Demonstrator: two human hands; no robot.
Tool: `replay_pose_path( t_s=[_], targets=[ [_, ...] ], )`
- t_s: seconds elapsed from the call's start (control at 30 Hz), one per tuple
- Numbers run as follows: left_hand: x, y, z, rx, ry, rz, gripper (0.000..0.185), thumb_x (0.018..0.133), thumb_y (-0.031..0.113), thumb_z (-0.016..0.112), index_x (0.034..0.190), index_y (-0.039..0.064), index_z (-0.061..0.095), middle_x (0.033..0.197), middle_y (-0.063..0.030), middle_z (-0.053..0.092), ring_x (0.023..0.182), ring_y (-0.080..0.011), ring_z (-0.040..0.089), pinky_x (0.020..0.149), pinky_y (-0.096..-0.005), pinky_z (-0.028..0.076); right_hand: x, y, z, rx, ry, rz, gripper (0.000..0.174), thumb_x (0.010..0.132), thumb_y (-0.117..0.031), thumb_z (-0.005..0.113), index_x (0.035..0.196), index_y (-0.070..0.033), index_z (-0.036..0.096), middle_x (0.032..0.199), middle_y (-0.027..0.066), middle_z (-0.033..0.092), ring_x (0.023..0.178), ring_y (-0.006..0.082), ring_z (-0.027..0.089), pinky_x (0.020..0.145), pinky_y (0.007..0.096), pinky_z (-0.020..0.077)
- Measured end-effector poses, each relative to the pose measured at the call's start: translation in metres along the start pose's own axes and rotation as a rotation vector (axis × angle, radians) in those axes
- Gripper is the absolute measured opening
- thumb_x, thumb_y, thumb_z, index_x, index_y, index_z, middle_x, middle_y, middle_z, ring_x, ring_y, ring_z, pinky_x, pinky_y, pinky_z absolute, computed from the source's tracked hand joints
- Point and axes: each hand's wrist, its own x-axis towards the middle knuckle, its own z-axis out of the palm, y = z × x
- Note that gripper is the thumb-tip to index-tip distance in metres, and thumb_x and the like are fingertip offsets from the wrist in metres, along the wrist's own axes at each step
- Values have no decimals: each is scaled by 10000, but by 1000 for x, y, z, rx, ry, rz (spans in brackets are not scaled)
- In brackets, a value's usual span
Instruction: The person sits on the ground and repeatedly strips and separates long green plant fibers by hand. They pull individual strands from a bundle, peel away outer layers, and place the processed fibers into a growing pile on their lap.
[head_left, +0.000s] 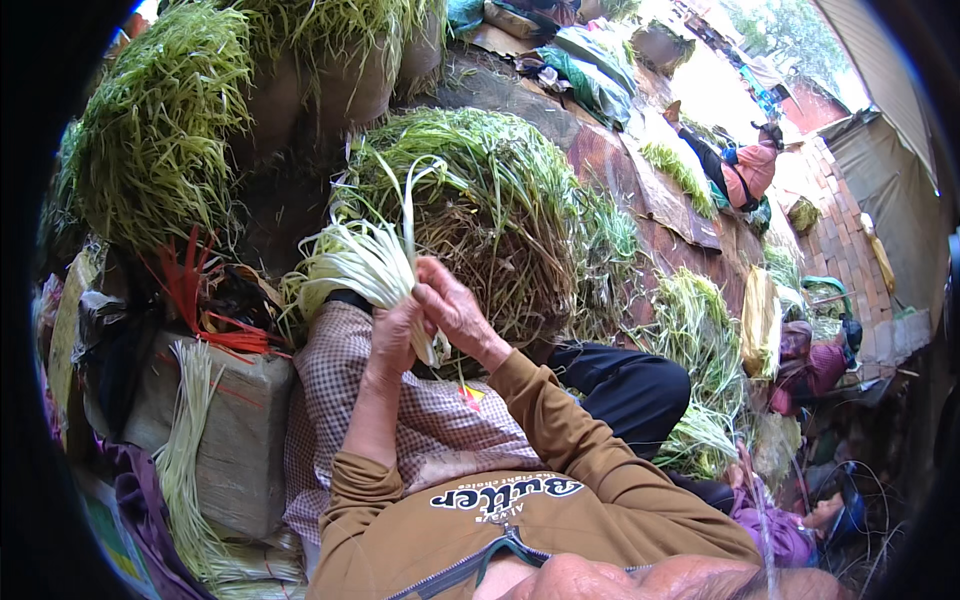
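Observation:
My left hand (395, 334) is closed around a bundle of pale, blanched leafy stalks (360, 262) that look like chives. Their white ends (429, 349) stick out below my fist, while the leaves fan out over my checked apron (341, 352). Against the left hand, the fingers of my right hand (455, 304) pinch a single longer stalk (409, 217), which stands up out of the bunch and bends over at its tip. Just beyond both hands lies a large heap of green leafy stalks (487, 202) with brown, rooty ends facing me.
Left of me, a wrapped block (244, 442) bears a pale bunch (187, 405) and red plastic ties (240, 337). Tall leafy heaps (161, 135) rise at far left. More stalks (690, 330) lie to the right, where people (750, 169) sit, one (780, 517) close beside me.

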Motion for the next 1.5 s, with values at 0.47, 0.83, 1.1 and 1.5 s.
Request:
replay_pose_path(
  t_s=[0.47, 0.83, 1.1, 1.5],
  targets=[
    [0, 48, -53, -237, 124, -8, 155, 935, 241, 639, 898, 111, 563, 743, -13, 580, 516, -113, 525, 492, -286, 431, -108, 89, -98, -1230, 69, 308, 743, 801, -503, 666, 1349, -46, 456, 1275, 206, 557, 1183, 373, 516, 983, 468, 399],
    [2, 9, -29, 121, 67, -195, 274, 875, 164, 694, 1084, 11, 604, 956, -91, 685, 632, -107, 621, 546, -285, 533, -31, 23, -6, -637, 119, -173, 148, 899, -177, 639, 965, -44, 638, 720, 136, 598, 623, 191, 614, 598, 338, 495],
    [19, 33, -25, -431, -22, 119, 156, 960, 186, 586, 1111, 157, 559, 866, -29, 659, 786, -172, 652, 777, -435, 533, 26, 84, -157, -672, 743, 144, 222, 908, -223, 665, 981, -13, 674, 801, 9, 663, 690, 76, 579, 641, 225, 481],
    [21, 18, -22, -96, 97, -107, 176, 909, 161, 656, 1042, 83, 570, 671, -5, 562, 550, -140, 560, 514, -323, 472, -61, 70, -59, 515, 281, 345, 191, 906, -135, 651, 1077, -61, 608, 833, -13, 629, 676, 70, 589, 611, 209, 492]
  ],
)
